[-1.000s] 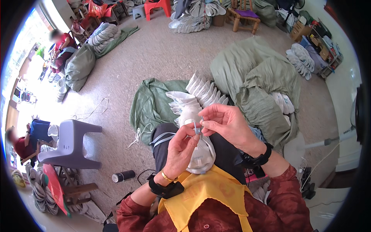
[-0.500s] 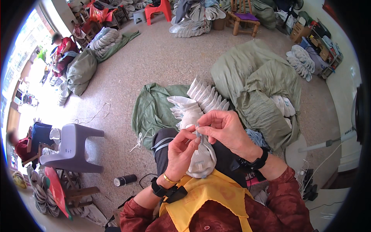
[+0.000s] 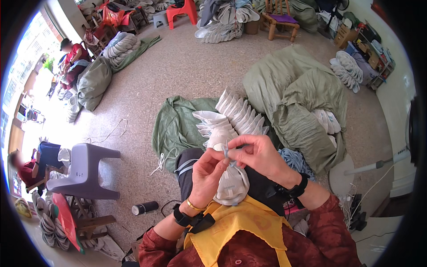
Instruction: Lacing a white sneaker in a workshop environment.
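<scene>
A white cup-shaped mask (image 3: 232,187) rests in my lap, below my fingers. Between my two hands, a thin light grey-blue strap (image 3: 226,148) is pinched, its end standing up above the fingertips. My left hand (image 3: 208,171) is closed on the strap from the left, thumb and index finger pressed together. From the right, my right hand (image 3: 259,156) pinches it at nearly the same spot. Just beyond my hands lie stacked white masks (image 3: 218,127), with a longer nested row (image 3: 240,113) behind them. Light blue straps (image 3: 184,166) lie across my left knee.
Green cloth (image 3: 178,120) lies under the stacks. A large green sack (image 3: 284,75) with masks spills at right, beside a bundle of blue straps (image 3: 294,159). At left stand a grey plastic stool (image 3: 86,171) and a black bottle (image 3: 145,208). Two people sit farther left.
My fingertips have drawn closer together, the right hand shifting slightly down. The strap's end now sticks up between them. The mask stays in my lap.
</scene>
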{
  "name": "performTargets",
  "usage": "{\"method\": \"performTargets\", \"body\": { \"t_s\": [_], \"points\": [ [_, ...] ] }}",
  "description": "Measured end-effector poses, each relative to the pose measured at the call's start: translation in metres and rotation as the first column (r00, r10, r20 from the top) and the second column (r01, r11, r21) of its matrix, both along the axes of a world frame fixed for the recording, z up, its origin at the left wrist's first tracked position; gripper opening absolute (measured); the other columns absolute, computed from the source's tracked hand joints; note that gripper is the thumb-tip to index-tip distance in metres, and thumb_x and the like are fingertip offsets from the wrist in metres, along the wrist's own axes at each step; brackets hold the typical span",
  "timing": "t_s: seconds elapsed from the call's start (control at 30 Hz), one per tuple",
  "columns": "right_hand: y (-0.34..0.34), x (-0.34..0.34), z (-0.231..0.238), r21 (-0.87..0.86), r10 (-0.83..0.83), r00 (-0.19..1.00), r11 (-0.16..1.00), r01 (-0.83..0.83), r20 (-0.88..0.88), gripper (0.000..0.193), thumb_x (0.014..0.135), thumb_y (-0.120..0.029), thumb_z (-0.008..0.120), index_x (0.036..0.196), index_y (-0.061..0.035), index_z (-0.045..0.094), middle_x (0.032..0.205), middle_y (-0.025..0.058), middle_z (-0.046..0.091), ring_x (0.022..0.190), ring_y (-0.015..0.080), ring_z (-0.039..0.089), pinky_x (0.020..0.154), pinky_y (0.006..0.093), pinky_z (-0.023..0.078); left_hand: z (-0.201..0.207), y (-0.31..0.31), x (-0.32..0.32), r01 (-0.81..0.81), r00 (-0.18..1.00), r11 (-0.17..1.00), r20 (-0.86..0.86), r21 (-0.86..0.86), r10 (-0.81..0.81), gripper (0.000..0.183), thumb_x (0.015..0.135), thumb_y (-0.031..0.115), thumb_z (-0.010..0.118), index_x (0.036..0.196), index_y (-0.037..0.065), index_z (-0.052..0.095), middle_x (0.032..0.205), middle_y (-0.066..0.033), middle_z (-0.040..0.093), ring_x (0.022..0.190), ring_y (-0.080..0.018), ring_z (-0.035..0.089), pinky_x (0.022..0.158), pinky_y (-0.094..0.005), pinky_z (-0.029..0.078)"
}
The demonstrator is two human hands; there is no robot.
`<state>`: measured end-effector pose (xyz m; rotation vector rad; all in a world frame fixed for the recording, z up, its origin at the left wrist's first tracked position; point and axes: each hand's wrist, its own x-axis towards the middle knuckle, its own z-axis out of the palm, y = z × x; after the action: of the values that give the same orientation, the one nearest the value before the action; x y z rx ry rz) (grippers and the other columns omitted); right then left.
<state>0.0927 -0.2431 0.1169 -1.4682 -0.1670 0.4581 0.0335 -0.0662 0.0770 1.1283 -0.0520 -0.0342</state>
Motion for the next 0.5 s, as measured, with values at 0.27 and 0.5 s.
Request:
{"method": "performTargets", "body": {
  "t_s": [0.27, 0.5],
  "points": [
    [0.005, 0.003, -0.038, -0.111, 0.013, 0.932, 0.993, 0.029, 0.363, 0.016, 0.089, -0.010, 0.081, 0.099, 0.0017, 0.075, 0.086, 0.0022, 0.072, 0.068, 0.0034, 0.061, 0.060, 0.0218, 0.049, -0.019, 0.004, 0.004, -0.005, 1.000, 0.984, -0.002, 0.179, 0.005, 0.007, 0.099, 0.003, 0.069, 0.102, 0.003, 0.063, 0.097, 0.0024, 0.063, 0.087, -0.0059, 0.057, 0.079, -0.0224, 0.048],
    [0.012, 0.020, 0.004, -0.044, 0.133, 0.980, 0.991, -0.128, 0.148, 0.006, 0.102, -0.005, 0.064, 0.102, 0.0003, 0.061, 0.091, 0.0051, 0.072, 0.072, 0.0057, 0.064, 0.063, 0.0226, 0.052, -0.022, 0.024, 0.014, -0.275, 0.923, 0.464, 0.366, 0.842, -0.116, 0.050, 0.068, 0.009, 0.086, 0.112, 0.002, 0.062, 0.106, -0.0120, 0.065, 0.103, -0.0349, 0.057, 0.092, -0.0423, 0.050]
  ]
}}
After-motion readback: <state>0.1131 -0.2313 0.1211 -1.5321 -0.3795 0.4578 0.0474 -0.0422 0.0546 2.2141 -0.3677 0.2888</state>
